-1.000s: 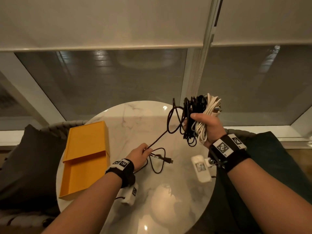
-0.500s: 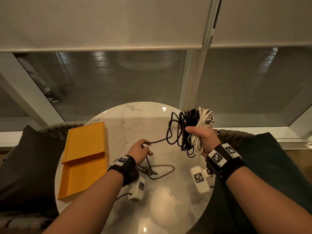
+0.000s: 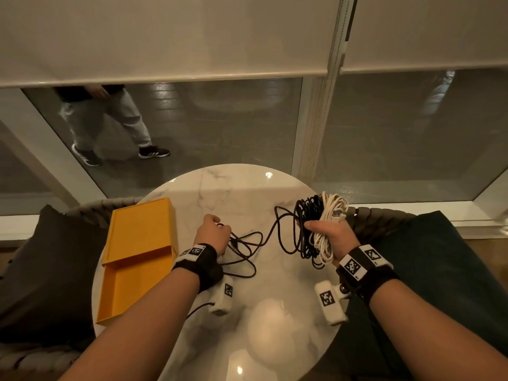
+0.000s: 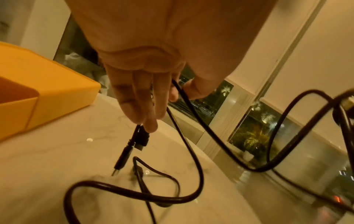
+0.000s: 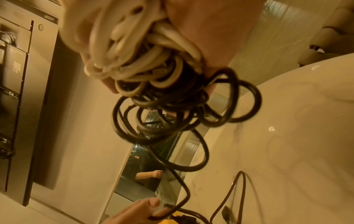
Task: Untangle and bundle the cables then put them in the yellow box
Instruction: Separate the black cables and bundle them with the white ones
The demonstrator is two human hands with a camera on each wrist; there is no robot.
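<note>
The right hand point(image 3: 331, 237) is clenched around a mixed bundle, the coiled white rubbery cable point(image 3: 328, 224) and the looped thin black cable point(image 3: 306, 226) pressed together in the fist and held above the right edge of the round white marble table point(image 3: 275, 312). The left hand point(image 3: 213, 232) pinches a strand of that black cable between thumb and forefinger, its other fingers hanging nearly straight, and the strand runs slack across to the bundle. Below the left hand the rest of the black cable lies in loose crossing loops on the marble, with its small dark plug end point(image 4: 124, 156) dangling just over the surface. The open yellow rectangular box point(image 3: 129, 273), its lid slid partway back, sits on the left side of the table, apart from both hands and with no cable in it. The cables look light and limp, springy enough to uncoil if released, and the smooth jacket would likely slip through a light pinch. A sensible hold is probably near the plug end, feeding it back through the crossings, while the fist keeps the finished coils pinned at their middle.
</note>
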